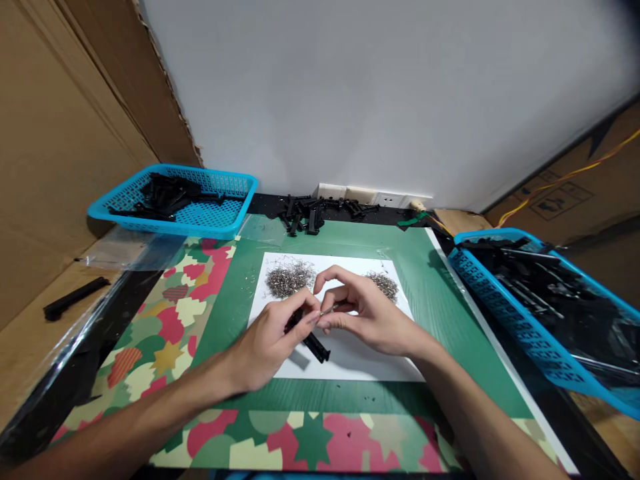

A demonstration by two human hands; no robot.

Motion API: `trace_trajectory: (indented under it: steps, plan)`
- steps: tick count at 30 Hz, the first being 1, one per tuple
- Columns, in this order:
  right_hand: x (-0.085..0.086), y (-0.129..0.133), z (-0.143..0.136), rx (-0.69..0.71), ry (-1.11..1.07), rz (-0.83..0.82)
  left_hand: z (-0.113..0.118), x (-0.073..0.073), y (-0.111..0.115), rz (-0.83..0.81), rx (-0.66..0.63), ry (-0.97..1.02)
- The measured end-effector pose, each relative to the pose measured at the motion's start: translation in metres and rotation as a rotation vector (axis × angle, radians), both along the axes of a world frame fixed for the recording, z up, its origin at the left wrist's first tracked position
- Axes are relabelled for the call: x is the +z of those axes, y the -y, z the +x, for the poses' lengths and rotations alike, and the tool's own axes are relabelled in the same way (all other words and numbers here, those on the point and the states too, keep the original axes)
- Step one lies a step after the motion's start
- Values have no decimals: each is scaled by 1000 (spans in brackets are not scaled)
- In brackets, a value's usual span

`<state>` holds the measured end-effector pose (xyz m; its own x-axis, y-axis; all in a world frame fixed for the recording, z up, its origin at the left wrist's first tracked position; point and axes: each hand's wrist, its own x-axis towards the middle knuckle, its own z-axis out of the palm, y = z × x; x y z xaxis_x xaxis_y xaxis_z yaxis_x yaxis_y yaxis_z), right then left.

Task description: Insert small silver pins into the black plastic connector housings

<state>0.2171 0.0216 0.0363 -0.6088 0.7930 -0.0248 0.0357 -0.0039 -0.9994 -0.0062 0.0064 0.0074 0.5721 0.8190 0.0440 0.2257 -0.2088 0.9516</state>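
Over a white sheet [350, 363], my left hand [277, 333] is closed round a long black plastic part [316, 348], whose lower end sticks out below the fingers. Close beside it, my right hand [367, 312] pinches a small thin metal piece [330, 310] between thumb and fingertips. The fingertips of both hands meet at this piece. Behind my left hand lies a pile of small metal pieces [287, 279]. A second metal pile [385, 285] sits behind my right hand, partly hidden by it.
Black parts fill a blue basket [215, 229] at the back left and another blue basket [530, 333] at the right. More black parts [313, 217] lie along the wall near sockets [390, 199]. One black part [75, 298] rests at the far left.
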Motion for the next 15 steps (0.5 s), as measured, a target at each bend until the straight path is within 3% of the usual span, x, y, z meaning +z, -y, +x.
trace_trajectory:
  steps: [3,9,15]
  plan:
    - [-1,-1,-1,-59,-8,12,0,1,1,14,45,16]
    - [-3,-2,-7,-180,124,139,2,0,-1,49,271,65]
    - [-14,-1,-19,-304,43,155,4,2,-3,55,298,50]
